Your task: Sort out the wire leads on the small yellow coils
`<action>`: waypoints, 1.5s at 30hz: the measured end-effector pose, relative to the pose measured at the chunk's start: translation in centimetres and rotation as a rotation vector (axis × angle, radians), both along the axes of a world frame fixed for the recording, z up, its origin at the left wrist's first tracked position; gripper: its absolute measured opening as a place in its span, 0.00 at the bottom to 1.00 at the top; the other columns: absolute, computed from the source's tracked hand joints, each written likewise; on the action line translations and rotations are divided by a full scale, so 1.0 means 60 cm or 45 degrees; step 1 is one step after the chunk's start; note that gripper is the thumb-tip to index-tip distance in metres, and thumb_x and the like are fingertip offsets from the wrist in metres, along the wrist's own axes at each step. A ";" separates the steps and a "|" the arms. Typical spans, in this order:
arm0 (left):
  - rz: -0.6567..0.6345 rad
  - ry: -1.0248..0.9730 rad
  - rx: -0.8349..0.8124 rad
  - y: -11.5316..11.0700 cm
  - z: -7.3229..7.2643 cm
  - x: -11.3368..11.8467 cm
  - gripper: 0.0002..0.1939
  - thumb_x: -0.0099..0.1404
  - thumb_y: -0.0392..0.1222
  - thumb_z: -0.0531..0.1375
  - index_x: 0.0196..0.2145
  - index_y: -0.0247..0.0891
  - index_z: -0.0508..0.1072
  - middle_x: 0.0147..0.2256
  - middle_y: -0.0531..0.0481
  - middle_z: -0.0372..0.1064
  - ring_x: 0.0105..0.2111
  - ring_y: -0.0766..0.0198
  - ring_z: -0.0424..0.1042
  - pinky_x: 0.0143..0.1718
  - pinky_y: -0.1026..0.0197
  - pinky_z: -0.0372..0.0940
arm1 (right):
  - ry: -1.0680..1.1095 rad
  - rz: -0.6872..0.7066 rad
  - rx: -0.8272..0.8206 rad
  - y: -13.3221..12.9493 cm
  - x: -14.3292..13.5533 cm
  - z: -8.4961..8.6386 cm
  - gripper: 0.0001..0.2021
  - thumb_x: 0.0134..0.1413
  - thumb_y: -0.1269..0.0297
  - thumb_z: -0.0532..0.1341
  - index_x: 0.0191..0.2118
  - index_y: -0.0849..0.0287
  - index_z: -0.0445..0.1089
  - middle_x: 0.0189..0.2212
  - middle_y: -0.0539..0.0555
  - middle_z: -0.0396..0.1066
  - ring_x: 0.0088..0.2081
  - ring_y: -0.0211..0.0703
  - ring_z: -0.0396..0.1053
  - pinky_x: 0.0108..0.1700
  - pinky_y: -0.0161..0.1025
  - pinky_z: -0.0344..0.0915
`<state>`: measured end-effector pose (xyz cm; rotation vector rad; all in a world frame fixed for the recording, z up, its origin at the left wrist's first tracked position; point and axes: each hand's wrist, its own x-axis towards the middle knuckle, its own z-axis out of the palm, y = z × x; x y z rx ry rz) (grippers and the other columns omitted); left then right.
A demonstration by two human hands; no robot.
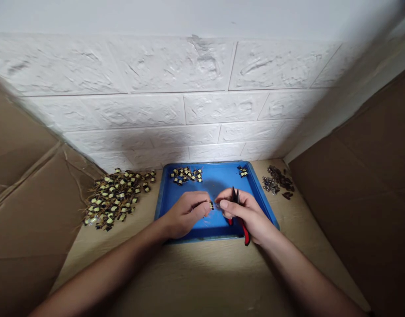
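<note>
Over the blue tray (222,169), my left hand (191,213) pinches a small black-and-yellow component with thin wire leads (212,205), which looks like a wound coil or transformer. My right hand (245,211) has thumb and forefinger closed at the ends of those leads. Tucked in the same hand are red-handled pliers (235,196), their dark jaws pointing up and away from me. My left fingers partly cover the component. Faint orange wire strands show just below it.
Inside the tray lie a group of similar components (185,175) at the back left and a few more (242,171) at the back right. A big heap (113,198) sits left; small dark and shiny pieces (277,180) lie right. Cardboard walls (360,176) and a white brick-pattern wall (156,110) enclose the table.
</note>
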<state>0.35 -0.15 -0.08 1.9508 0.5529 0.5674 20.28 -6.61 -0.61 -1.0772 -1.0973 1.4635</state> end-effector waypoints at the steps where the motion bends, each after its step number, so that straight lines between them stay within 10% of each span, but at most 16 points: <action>1: -0.007 0.003 0.000 0.000 -0.001 0.000 0.20 0.74 0.46 0.48 0.26 0.35 0.64 0.26 0.53 0.61 0.27 0.67 0.60 0.31 0.63 0.54 | -0.036 0.002 0.014 0.001 -0.002 0.002 0.10 0.56 0.56 0.68 0.34 0.58 0.74 0.20 0.45 0.60 0.24 0.36 0.55 0.29 0.37 0.50; 24: -0.095 0.040 0.014 -0.001 0.009 0.004 0.23 0.73 0.48 0.49 0.22 0.36 0.60 0.23 0.54 0.57 0.26 0.67 0.57 0.29 0.63 0.51 | -0.076 0.070 -0.010 0.002 -0.006 0.008 0.06 0.53 0.61 0.67 0.30 0.57 0.73 0.21 0.45 0.61 0.25 0.36 0.55 0.29 0.37 0.51; 32: -0.084 0.022 0.037 0.001 0.003 0.002 0.22 0.73 0.48 0.48 0.22 0.36 0.60 0.23 0.55 0.56 0.25 0.68 0.56 0.29 0.63 0.50 | -0.476 -0.040 0.246 -0.008 -0.010 0.011 0.09 0.60 0.59 0.64 0.31 0.57 0.71 0.21 0.44 0.55 0.25 0.36 0.52 0.27 0.36 0.51; 45: -0.014 0.073 0.007 0.000 0.005 0.002 0.21 0.70 0.46 0.50 0.21 0.37 0.53 0.21 0.57 0.47 0.24 0.70 0.51 0.27 0.64 0.47 | -0.998 -0.074 0.812 -0.026 -0.002 0.022 0.15 0.54 0.79 0.56 0.44 0.57 0.72 0.34 0.52 0.74 0.34 0.43 0.69 0.39 0.41 0.63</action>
